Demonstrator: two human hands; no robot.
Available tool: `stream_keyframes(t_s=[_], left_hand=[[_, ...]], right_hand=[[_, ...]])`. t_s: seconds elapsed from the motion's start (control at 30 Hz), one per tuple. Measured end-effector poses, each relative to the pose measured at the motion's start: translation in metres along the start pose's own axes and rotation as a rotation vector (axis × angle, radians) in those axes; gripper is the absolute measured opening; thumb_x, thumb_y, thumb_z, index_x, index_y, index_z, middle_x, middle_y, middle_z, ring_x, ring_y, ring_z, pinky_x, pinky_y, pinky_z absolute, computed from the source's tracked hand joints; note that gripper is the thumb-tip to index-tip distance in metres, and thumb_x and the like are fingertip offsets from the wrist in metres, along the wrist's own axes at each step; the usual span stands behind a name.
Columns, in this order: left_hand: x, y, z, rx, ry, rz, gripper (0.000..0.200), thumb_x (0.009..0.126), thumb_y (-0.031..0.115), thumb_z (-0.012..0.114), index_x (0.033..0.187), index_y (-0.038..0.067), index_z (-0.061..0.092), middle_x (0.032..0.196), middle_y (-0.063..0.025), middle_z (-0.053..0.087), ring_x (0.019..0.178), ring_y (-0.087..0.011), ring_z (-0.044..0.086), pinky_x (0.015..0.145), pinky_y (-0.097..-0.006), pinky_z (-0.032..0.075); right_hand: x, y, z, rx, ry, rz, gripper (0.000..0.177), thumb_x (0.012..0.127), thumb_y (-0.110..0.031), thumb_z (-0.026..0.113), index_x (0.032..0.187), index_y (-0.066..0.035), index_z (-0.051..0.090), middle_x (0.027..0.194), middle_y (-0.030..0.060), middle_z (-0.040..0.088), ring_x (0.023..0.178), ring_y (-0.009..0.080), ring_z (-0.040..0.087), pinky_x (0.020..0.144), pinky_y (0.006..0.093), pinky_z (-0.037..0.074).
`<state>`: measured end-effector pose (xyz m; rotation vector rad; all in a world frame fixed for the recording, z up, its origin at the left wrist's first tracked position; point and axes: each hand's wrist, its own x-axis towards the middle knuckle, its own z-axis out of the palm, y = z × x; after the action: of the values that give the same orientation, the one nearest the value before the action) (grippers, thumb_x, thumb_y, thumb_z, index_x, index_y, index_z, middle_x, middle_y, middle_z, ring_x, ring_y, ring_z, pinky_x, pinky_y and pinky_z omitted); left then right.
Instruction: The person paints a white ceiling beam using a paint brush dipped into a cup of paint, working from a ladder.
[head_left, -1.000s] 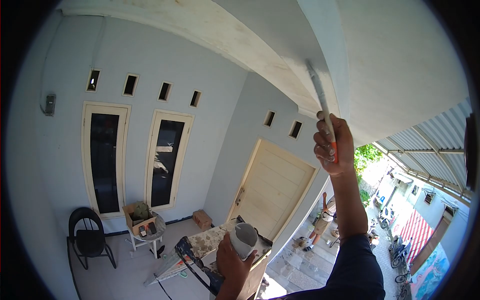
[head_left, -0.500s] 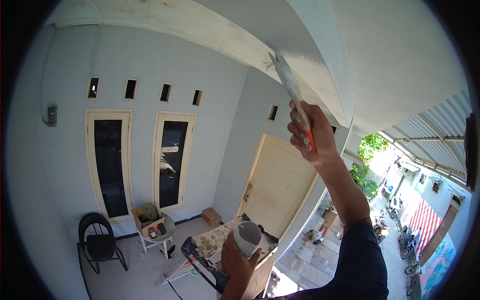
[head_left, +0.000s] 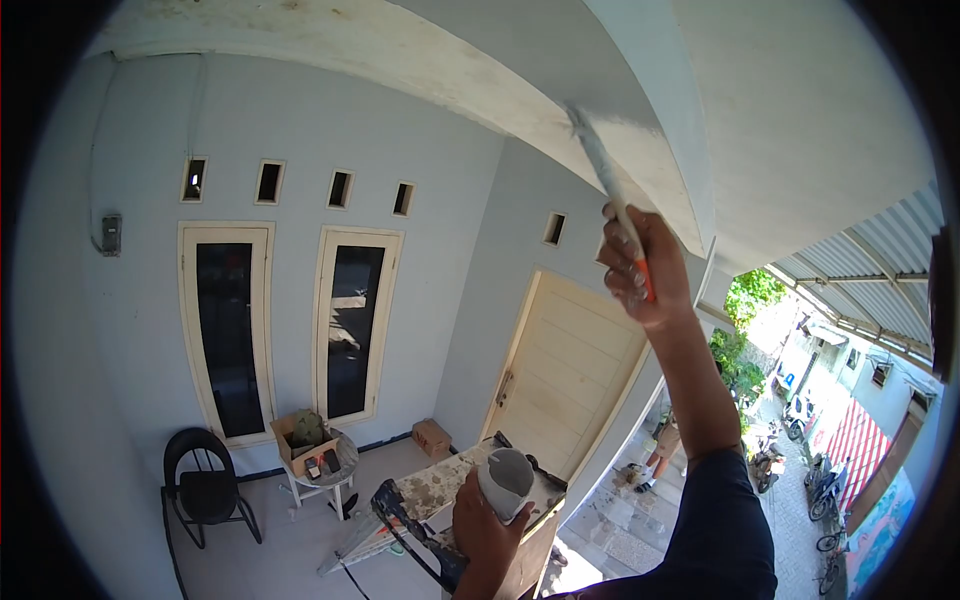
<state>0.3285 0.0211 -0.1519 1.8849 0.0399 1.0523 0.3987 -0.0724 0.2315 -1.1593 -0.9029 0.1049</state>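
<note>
Overhead, the porch beam (head_left: 650, 130) looks freshly coated around my brush (head_left: 598, 160), while the stained stretch (head_left: 380, 45) left of it seems not yet done. My right hand (head_left: 645, 268) is clamped on the brush handle; my left hand (head_left: 485, 525), far below, wraps the paint cup (head_left: 506, 478), above a spattered platform (head_left: 430, 485). Nothing crowds the brush.

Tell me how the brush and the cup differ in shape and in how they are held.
The brush is long and thin; the cup is short and round. The brush is raised overhead in the right hand, tip against the beam; the cup is held low in the left hand. Both look mostly pale grey-white.
</note>
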Motion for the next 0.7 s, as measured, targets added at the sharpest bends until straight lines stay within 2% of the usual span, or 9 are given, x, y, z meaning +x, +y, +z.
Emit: stream_keyframes(t_s=[0.03, 0.1, 0.2, 0.23, 0.33, 0.43, 0.5, 0.57, 0.7], left_hand=[[0.000, 0.000, 0.000, -0.001, -0.005, -0.002, 0.110, 0.057, 0.038, 0.095, 0.143, 0.000, 0.037, 0.125, -0.0233, 0.057, 0.113, -0.0419, 0.059, 0.096, -0.0493, 0.048], [0.000, 0.000, 0.000, -0.006, -0.002, -0.004, 0.111, 0.057, 0.037, 0.096, 0.144, 0.000, 0.037, 0.124, -0.0229, 0.057, 0.113, -0.0418, 0.059, 0.096, -0.0493, 0.048], [0.001, 0.001, -0.001, -0.026, -0.003, -0.012, 0.111, 0.057, 0.036, 0.096, 0.144, 0.000, 0.037, 0.124, -0.0232, 0.057, 0.112, -0.0423, 0.058, 0.096, -0.0497, 0.048], [0.000, 0.001, -0.001, -0.033, -0.005, -0.015, 0.111, 0.057, 0.036, 0.096, 0.144, 0.000, 0.037, 0.124, -0.0232, 0.057, 0.112, -0.0423, 0.058, 0.096, -0.0497, 0.048], [0.000, 0.001, 0.000, -0.017, -0.015, -0.037, 0.111, 0.057, 0.036, 0.096, 0.144, 0.000, 0.036, 0.124, -0.0237, 0.057, 0.112, -0.0431, 0.058, 0.096, -0.0500, 0.048], [0.000, 0.000, 0.000, -0.011, -0.046, -0.075, 0.111, 0.056, 0.034, 0.097, 0.143, 0.000, 0.038, 0.129, -0.0222, 0.055, 0.119, -0.0403, 0.057, 0.100, -0.0478, 0.047], [0.001, 0.000, -0.001, -0.003, -0.024, -0.024, 0.112, 0.057, 0.036, 0.096, 0.145, 0.001, 0.036, 0.123, -0.0238, 0.057, 0.111, -0.0430, 0.059, 0.094, -0.0501, 0.049], [0.000, 0.000, -0.001, 0.008, -0.032, -0.033, 0.112, 0.057, 0.036, 0.096, 0.145, 0.001, 0.036, 0.123, -0.0237, 0.057, 0.111, -0.0429, 0.059, 0.094, -0.0501, 0.049], [0.001, 0.000, -0.002, 0.008, -0.024, 0.005, 0.111, 0.057, 0.036, 0.096, 0.144, 0.002, 0.036, 0.123, -0.0234, 0.057, 0.111, -0.0428, 0.059, 0.094, -0.0499, 0.049]], right_hand=[[0.007, -0.015, -0.001, 0.014, -0.018, -0.039, 0.025, 0.105, -0.026, 0.044, 0.103, -0.003, 0.055, 0.065, -0.0018, 0.045, 0.043, 0.0059, 0.037, 0.031, 0.0181, 0.032], [0.011, -0.045, -0.007, 0.126, -0.156, 0.037, 0.024, 0.105, -0.021, 0.043, 0.103, 0.000, 0.054, 0.065, -0.0010, 0.045, 0.042, 0.0059, 0.037, 0.031, 0.0182, 0.033], [-0.005, -0.058, -0.003, 0.172, -0.134, 0.037, 0.025, 0.105, -0.019, 0.043, 0.104, 0.003, 0.053, 0.064, -0.0002, 0.045, 0.042, 0.0068, 0.036, 0.030, 0.0189, 0.033], [-0.010, -0.056, -0.002, 0.166, -0.131, 0.041, 0.025, 0.105, -0.019, 0.043, 0.104, 0.003, 0.053, 0.064, -0.0002, 0.045, 0.042, 0.0068, 0.036, 0.030, 0.0189, 0.033], [-0.026, -0.047, -0.005, 0.139, -0.099, -0.138, 0.027, 0.106, -0.021, 0.041, 0.110, 0.003, 0.053, 0.064, 0.0010, 0.045, 0.041, 0.0079, 0.037, 0.028, 0.0201, 0.034], [-0.034, -0.030, -0.012, 0.130, -0.132, -0.264, 0.028, 0.106, -0.022, 0.040, 0.112, 0.002, 0.052, 0.064, 0.0010, 0.045, 0.041, 0.0083, 0.037, 0.027, 0.0205, 0.033], [-0.040, -0.011, -0.010, 0.088, -0.083, -0.312, 0.028, 0.107, -0.025, 0.040, 0.113, -0.001, 0.052, 0.064, 0.0003, 0.044, 0.041, 0.0084, 0.036, 0.028, 0.0205, 0.033], [-0.043, 0.012, -0.008, 0.064, 0.070, -0.333, 0.028, 0.107, -0.028, 0.040, 0.113, -0.004, 0.052, 0.063, -0.0008, 0.042, 0.041, 0.0081, 0.036, 0.030, 0.0203, 0.033], [-0.014, 0.030, -0.006, 0.021, -0.040, -0.117, 0.026, 0.105, -0.029, 0.043, 0.107, -0.006, 0.053, 0.063, -0.0028, 0.043, 0.041, 0.0066, 0.037, 0.031, 0.0180, 0.032]])
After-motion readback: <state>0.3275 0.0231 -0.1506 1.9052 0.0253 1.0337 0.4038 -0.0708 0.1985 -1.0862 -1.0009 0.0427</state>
